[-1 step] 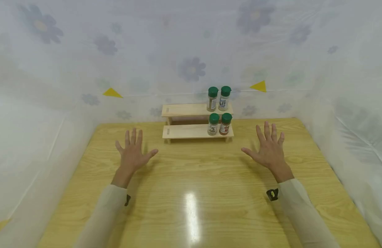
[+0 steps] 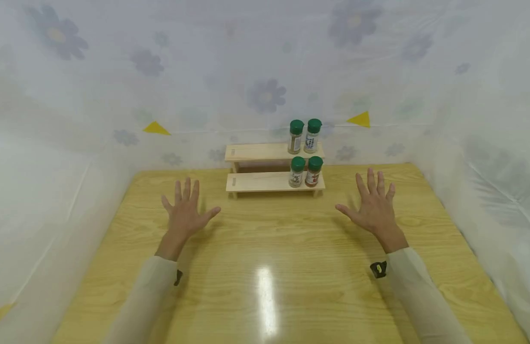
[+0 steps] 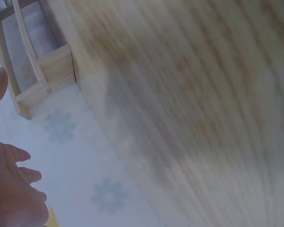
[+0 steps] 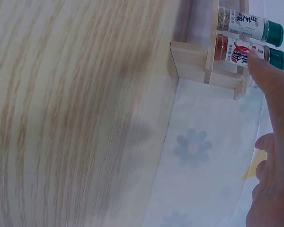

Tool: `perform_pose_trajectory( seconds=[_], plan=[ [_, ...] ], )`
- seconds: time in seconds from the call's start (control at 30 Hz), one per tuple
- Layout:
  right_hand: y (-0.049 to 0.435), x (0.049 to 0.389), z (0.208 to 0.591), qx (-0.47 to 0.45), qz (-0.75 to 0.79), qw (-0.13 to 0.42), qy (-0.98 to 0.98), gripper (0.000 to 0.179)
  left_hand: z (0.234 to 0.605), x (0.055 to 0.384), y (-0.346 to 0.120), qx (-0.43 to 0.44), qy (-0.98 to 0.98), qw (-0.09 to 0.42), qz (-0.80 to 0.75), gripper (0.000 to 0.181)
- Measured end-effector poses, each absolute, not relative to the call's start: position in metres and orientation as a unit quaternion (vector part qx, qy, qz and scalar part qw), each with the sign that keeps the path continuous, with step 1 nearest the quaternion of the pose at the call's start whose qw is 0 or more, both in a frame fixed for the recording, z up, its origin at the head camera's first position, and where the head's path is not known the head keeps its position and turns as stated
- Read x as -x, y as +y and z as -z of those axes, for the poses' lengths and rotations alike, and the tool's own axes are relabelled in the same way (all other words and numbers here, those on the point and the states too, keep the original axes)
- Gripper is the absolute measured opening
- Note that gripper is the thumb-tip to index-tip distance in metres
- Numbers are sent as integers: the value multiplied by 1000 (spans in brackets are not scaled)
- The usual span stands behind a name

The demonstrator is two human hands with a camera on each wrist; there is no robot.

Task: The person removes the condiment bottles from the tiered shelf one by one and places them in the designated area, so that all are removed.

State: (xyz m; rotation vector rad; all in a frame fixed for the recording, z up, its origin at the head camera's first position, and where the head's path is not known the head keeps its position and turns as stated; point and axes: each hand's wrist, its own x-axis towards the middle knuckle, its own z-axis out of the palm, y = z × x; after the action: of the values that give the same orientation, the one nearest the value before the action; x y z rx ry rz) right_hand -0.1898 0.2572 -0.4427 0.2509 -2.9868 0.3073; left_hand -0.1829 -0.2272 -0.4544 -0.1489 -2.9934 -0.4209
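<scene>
Both hands are held over the table with fingers spread and nothing in them. My left hand (image 2: pixel 185 215) is to the left of a two-step wooden rack (image 2: pixel 258 181), my right hand (image 2: pixel 374 210) to its right. On the rack's lower step, toward the right end, stand a spice jar with pale grey contents (image 2: pixel 295 177) and a jar of red spice (image 2: pixel 312 177). Behind them on the upper step are a jar of brownish spice (image 2: pixel 294 142) and a jar with blue lettering (image 2: pixel 311 141). All have green caps. The right thumb overlaps the red jar in the right wrist view.
The wood-grain table (image 2: pixel 265 239) reaches back to a flowered white curtain (image 2: pixel 205 86), which also hangs along both sides. Yellow triangles (image 2: pixel 156 128) mark the back curtain left and right of the rack. A dark band (image 2: pixel 378 269) shows at the right sleeve cuff.
</scene>
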Motion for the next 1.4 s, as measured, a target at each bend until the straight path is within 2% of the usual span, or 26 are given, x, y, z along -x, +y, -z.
perform_pose_trajectory(
  seconds=[0.23,0.5,0.8,0.9,1.2,1.4],
  plan=[
    [257,191,446,-84,-115,64,-988,104,455,186,-226,49,-987,66,139,101],
    [255,190,454,-86,-126,63,-986,104,459,185,-226,37,-989,50,132,101],
    [256,195,444,-115,-158,93,-976,101,462,192,-227,48,-976,139,161,85],
    [256,197,439,-125,-177,104,-971,100,460,194,-225,47,-971,151,177,81],
    [251,206,418,-147,-229,139,-952,93,455,201,-216,50,-948,138,283,72],
    [248,214,404,-151,-250,155,-944,89,458,212,-215,52,-922,106,370,66]
  ],
)
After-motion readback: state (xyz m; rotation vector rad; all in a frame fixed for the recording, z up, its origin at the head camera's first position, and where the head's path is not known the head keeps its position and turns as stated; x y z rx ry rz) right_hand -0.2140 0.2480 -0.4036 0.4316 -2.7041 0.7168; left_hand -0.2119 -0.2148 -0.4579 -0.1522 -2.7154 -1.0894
